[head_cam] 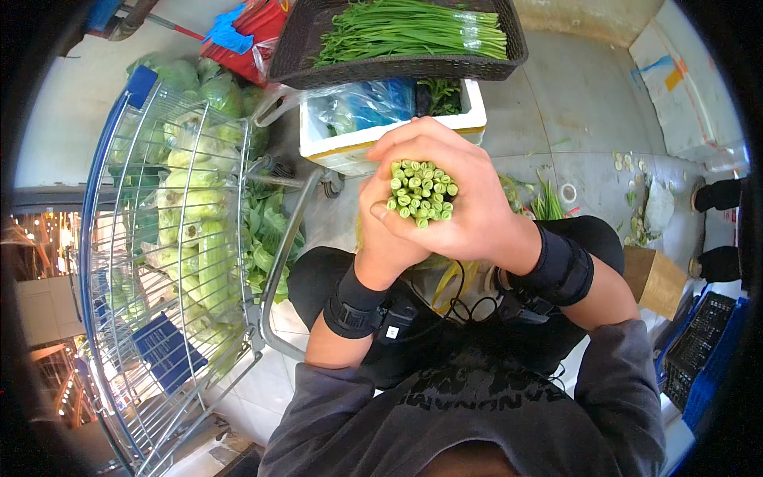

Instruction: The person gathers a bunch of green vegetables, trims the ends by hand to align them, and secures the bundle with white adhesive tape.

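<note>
Both my hands wrap around a bundle of green vegetable stalks [421,192], held before my chest with the pale cut ends facing up. My right hand [471,179] curls round the right side and far side of the bundle. On its left side is my left hand [381,229], partly behind my right fingers. The lower length of the stalks is hidden behind my hands. Ahead, a dark woven plastic basket [399,70] holds long green garlic chives [411,36], tied with clear tape near their right ends.
Below the basket stands a white foam box [393,132] with bagged greens. On my left is a metal shopping cart [173,238] of bagged vegetables. Leafy greens [268,238] lie beside it. Trimmings litter the floor at right, near another person's feet [715,262] and a cardboard box [658,283].
</note>
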`<state>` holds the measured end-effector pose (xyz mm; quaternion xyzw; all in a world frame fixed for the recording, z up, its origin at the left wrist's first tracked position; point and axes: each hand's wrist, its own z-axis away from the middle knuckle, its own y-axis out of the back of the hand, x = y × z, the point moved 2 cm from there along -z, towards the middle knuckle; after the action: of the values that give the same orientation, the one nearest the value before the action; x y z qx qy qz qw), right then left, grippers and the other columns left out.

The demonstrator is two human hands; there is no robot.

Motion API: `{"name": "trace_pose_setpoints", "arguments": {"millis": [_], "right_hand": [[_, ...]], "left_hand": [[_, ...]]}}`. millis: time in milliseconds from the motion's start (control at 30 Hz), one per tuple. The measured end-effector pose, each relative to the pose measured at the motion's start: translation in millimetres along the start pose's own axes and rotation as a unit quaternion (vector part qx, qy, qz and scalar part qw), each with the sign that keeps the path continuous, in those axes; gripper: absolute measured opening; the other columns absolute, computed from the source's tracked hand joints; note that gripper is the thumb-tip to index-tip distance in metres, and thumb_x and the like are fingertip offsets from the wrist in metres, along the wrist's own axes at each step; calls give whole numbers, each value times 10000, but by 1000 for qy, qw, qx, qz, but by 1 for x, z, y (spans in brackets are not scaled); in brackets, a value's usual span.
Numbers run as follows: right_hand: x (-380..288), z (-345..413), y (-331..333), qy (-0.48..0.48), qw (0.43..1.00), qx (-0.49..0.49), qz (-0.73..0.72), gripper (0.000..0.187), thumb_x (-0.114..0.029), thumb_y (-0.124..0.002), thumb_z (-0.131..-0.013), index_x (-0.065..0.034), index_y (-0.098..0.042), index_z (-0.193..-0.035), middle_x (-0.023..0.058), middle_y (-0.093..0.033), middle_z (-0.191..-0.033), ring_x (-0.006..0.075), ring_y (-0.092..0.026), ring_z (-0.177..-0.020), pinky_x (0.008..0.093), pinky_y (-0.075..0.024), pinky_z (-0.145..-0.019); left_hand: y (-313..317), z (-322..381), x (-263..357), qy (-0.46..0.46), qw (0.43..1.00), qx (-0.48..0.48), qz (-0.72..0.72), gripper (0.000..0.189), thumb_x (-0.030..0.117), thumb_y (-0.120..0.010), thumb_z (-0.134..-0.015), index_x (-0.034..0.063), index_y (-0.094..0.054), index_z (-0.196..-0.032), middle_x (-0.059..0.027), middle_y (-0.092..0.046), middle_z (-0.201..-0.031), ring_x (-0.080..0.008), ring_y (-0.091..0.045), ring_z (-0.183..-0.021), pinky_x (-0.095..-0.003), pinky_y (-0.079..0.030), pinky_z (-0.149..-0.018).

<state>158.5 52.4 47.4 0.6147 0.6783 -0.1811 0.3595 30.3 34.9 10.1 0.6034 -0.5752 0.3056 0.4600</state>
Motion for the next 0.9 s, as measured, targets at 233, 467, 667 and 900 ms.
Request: {"name": "trace_pose_setpoints", "arguments": {"millis": [233,467,667,900], "right_hand": [[0,-7,3,69,993,-13,97,658,-51,-855,-713,-38,-521,-1279,182,-633,-1193,294,-640,-1089,405,-509,-947],[7,0,-7,45,997,-38,50,561,59,-803,-766,-65,-422,-1158,219,-595,-1223,320,-616,-1146,424,-500,-971],[11,0,-12,40,997,-54,42,536,69,-779,-780,-71,-412,-1145,222,-589,-1224,320,-616,-1151,423,-497,-976],[12,-2,-14,43,996,-67,47,535,83,-765,-784,-80,-391,-1131,217,-575,-1223,345,-605,-1169,475,-485,-1008]], "left_hand": [[-3,-8,8,49,998,27,8,476,144,-779,-784,1,-579,-1191,-77,-691,-1054,-156,-653,-949,-318,-528,-836],[-1,-5,-5,20,998,42,40,428,117,-756,-754,23,-586,-1135,-168,-720,-962,-361,-729,-920,-388,-559,-762],[2,-3,-3,75,995,33,58,386,82,-771,-769,16,-609,-1114,-75,-694,-1019,-142,-653,-942,-314,-537,-812],[6,-4,1,19,999,35,-18,374,86,-768,-741,11,-601,-1067,-103,-708,-961,-182,-691,-890,-335,-544,-762]]}}
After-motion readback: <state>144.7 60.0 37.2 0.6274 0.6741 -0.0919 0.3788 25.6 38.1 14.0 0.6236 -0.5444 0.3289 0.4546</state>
